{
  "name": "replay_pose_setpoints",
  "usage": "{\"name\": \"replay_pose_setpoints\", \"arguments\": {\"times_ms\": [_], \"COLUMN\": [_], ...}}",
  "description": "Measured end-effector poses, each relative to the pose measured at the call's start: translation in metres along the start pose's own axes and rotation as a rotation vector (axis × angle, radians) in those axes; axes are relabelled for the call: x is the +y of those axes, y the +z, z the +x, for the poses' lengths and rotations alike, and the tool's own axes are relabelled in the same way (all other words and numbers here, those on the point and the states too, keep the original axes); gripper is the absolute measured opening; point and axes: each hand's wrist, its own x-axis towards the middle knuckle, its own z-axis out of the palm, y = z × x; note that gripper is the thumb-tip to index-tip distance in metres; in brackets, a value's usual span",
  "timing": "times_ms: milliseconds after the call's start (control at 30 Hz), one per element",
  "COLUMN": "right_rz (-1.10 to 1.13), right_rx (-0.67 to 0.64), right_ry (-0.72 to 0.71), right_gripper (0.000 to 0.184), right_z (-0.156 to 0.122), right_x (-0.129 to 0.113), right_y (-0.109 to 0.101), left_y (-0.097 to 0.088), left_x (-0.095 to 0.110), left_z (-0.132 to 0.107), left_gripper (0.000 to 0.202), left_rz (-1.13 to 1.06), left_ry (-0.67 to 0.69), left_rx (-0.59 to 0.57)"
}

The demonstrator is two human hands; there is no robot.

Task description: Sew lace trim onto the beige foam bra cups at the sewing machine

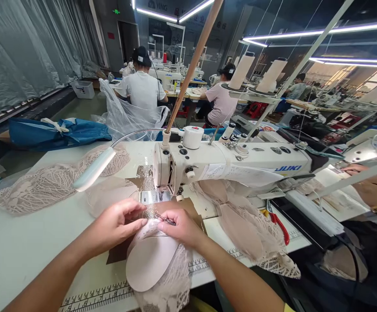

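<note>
In front of the sewing machine needle, a pale beige bra cup (152,262) with lace (178,277) hanging from it lies over the table's front edge. My left hand (123,223) is at the cup's upper left edge, its thumb on the fabric and its other fingers curled behind. My right hand (180,225) grips small metal thread snips (166,219), the thumb also against the cup's top edge. The hands are close together, just below the lit needle plate (151,197) of the white JUKI sewing machine (220,162). The exact fingertip contact on the left is partly hidden.
Beige lace pieces (45,186) lie left, beneath a lamp (94,169). More beige cups and lace (243,221) are to the right, near red-handled cutters (279,227). A printed ruler (104,294) runs along the front edge. Other people sit at machines beyond and at right.
</note>
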Motion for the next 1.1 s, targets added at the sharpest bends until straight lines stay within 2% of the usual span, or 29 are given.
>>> {"name": "replay_pose_setpoints", "arguments": {"times_ms": [33, 100, 167, 200, 300, 400, 500, 633, 833, 967, 1100], "right_rz": [0.025, 0.109, 0.177, 0.192, 0.16, 0.083, 0.08, 0.126, -0.065, -0.098, -0.068], "right_rx": [-0.003, -0.032, -0.075, -0.091, -0.093, -0.058, -0.028, -0.021, -0.039, -0.087, -0.063], "right_ry": [-0.017, -0.063, -0.118, -0.147, -0.184, -0.152, -0.129, -0.131, -0.137, -0.118, -0.123], "right_gripper": [0.015, 0.014, 0.016, 0.016, 0.014, 0.013, 0.017, 0.03, 0.022, 0.017, 0.015], "right_z": [-0.002, -0.004, -0.006, -0.006, -0.008, -0.009, -0.01, -0.008, -0.007, -0.008, -0.008], "right_x": [-0.001, -0.001, 0.0, 0.001, 0.003, 0.005, 0.005, 0.005, 0.001, -0.009, -0.013], "right_y": [-0.001, -0.001, -0.001, 0.0, 0.003, 0.005, 0.002, -0.007, -0.015, -0.011, -0.004], "left_y": [-0.005, -0.009, -0.004, 0.001, 0.024, 0.043, 0.051, 0.049, 0.05, 0.051, 0.052], "left_x": [0.001, 0.0, -0.005, -0.008, -0.016, -0.014, -0.009, -0.012, -0.022, -0.024, -0.025], "left_z": [-0.007, -0.016, -0.02, -0.02, -0.014, -0.007, -0.004, -0.004, -0.003, -0.001, 0.0], "left_gripper": [0.036, 0.04, 0.043, 0.046, 0.053, 0.038, 0.031, 0.033, 0.035, 0.035, 0.037], "left_rz": [-0.007, -0.094, -0.287, -0.416, -0.756, -0.881, -0.848, -0.692, -0.633, -0.665, -0.647], "left_ry": [-0.074, -0.187, -0.203, -0.198, -0.229, -0.26, -0.23, -0.141, -0.11, -0.119, -0.163], "left_rx": [-0.039, -0.191, -0.323, -0.347, -0.281, -0.19, -0.12, -0.057, -0.07, -0.08, -0.088]}}
